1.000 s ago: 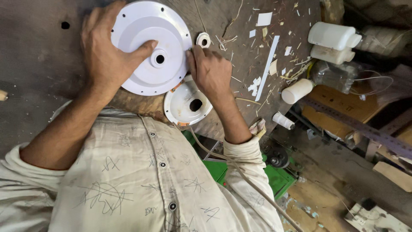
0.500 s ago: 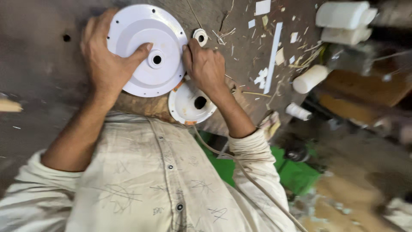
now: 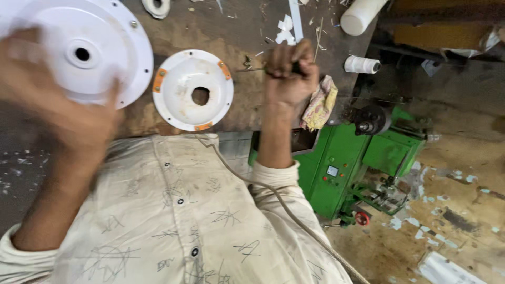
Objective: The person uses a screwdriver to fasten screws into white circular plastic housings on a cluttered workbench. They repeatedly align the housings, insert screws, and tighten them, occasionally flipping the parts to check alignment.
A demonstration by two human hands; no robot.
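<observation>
Left hand (image 3: 63, 113), blurred, clamped on large white round metal cover (image 3: 92, 50). Right hand (image 3: 288, 73) fisted around thin dark-handled tool (image 3: 263, 67) at bench edge. Smaller white dished plate with orange tabs (image 3: 193, 89) overhangs the edge between them; a nudge could tip it off.

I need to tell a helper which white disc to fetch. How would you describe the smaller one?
Start at the dark workbench along the top. Two white round covers lie there; the large disc sits under the blurred left hand. The smaller disc lies beside it, near the bench edge: dished, with a wide centre hole and orange tabs on its rim.
</observation>
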